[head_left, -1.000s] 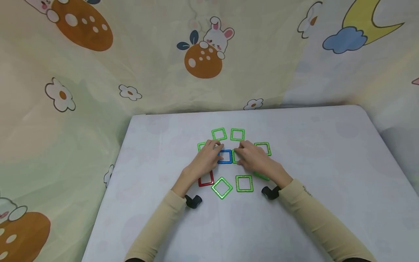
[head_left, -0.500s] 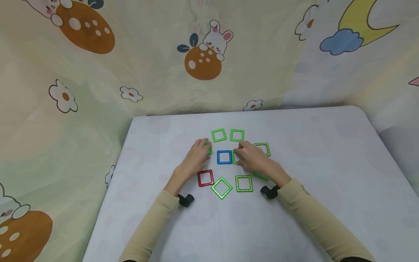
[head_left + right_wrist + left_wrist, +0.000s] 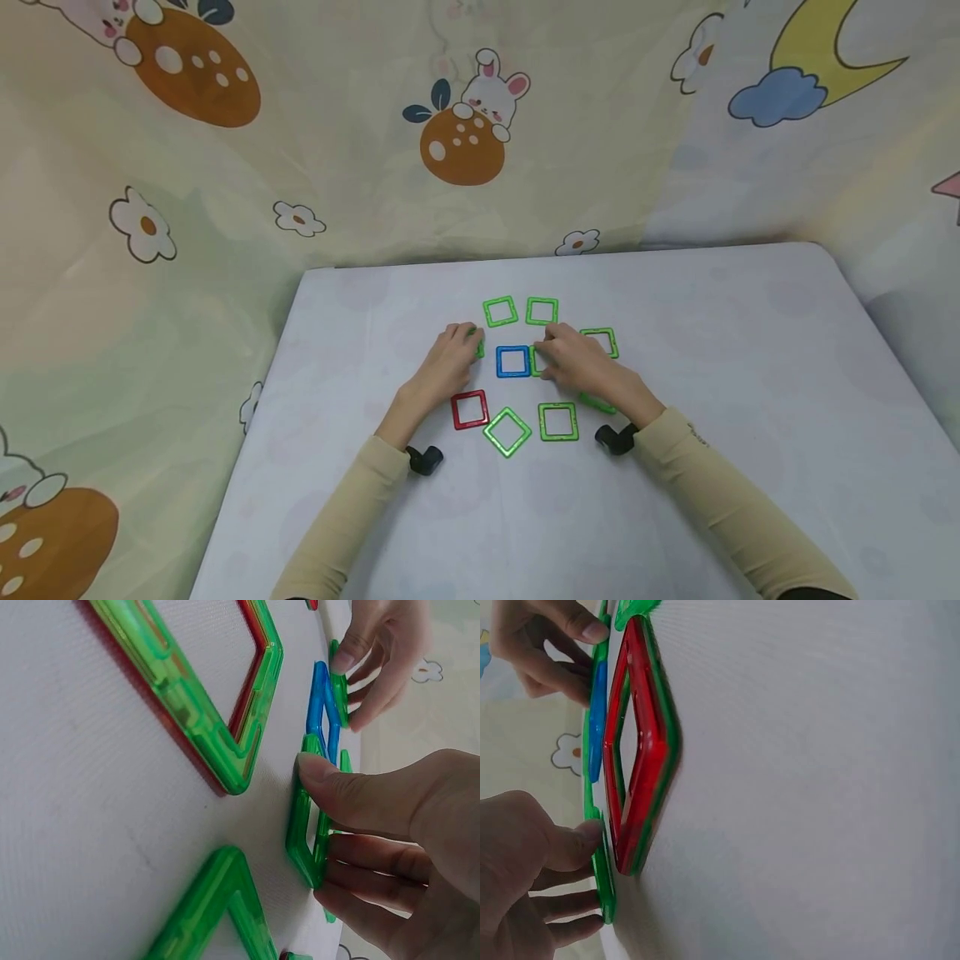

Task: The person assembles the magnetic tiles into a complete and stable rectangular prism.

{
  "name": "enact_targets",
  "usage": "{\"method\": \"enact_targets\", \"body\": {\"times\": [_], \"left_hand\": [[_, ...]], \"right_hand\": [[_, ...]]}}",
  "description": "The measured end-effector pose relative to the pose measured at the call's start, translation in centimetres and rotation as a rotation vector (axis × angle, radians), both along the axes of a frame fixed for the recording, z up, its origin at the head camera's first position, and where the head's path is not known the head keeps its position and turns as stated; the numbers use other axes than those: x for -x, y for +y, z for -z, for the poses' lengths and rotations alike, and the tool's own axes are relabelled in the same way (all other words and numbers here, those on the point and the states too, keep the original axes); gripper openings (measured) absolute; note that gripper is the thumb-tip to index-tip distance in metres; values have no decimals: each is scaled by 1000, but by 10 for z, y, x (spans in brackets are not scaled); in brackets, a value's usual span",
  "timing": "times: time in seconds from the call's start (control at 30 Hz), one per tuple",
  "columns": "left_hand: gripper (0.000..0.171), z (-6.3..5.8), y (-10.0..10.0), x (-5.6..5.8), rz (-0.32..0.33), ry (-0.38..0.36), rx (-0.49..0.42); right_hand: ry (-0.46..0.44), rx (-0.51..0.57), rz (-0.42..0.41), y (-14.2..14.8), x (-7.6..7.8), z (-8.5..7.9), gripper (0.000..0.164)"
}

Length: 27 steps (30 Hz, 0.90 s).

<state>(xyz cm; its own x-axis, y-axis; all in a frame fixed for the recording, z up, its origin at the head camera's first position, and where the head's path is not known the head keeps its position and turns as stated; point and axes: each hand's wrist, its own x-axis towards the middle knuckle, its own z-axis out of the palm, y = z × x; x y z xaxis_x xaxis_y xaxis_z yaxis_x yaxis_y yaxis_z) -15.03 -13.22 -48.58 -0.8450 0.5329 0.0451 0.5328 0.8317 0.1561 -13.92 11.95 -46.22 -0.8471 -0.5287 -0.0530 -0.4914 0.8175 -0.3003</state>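
My left hand grips a green square magnetic tile, thumb on one face and fingers at its far edge. To its right lies a blue square tile, apart from that green one. My right hand pinches another green tile, which touches or nearly touches the blue tile's right side. The right fingers cover most of this tile in the head view. Nearer the body lies a red square tile, with a green layer along its underside in the left wrist view.
Two green tiles lie beyond the hands, and one green tile lies right of them. In front are a tilted green tile and a straight one. Another green tile is partly under the right forearm. Patterned cloth hangs behind the table.
My left hand has left the blue tile's left edge, moved left and taken hold of the green tile there. The right hand keeps its place on its green tile.
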Motion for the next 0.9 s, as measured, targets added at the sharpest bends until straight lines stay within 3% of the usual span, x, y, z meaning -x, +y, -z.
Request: {"method": "enact_targets", "body": {"times": [0.5, 0.9], "left_hand": [[60, -2, 1, -5, -53, -51, -69], [53, -3, 1, -6, -69, -115, -236]], "right_hand": [[-14, 3, 16, -1, -1, -2, 47], [-18, -7, 29, -3, -2, -3, 46]]}}
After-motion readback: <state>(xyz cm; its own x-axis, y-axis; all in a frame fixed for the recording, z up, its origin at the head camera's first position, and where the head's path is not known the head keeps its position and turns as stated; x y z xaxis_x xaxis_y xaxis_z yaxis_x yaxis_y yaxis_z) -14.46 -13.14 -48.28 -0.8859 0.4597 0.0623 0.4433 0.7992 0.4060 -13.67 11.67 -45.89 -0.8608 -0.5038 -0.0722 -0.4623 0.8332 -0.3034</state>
